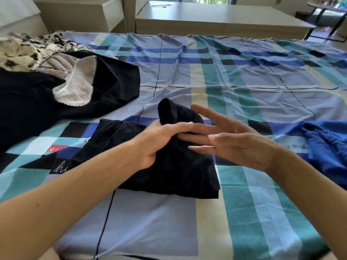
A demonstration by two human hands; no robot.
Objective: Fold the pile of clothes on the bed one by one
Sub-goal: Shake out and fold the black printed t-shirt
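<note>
A black garment [174,173] lies partly folded on the checked bed sheet [234,76] in front of me. My left hand [161,141] pinches a raised fold of it between thumb and fingers, lifting a black peak behind the hand. My right hand [231,141] hovers just right of that fold, fingers straight and spread, holding nothing. A pile of clothes sits at the left: a large black piece [28,106], a white lace-trimmed piece [78,87] and a cream garment with black print [24,49].
A blue garment [328,147] lies crumpled at the right edge of the bed. Beyond the bed stand a low beige cabinet [216,17] and a drawer unit [84,12] at the back left. The near edge of the bed is at the bottom.
</note>
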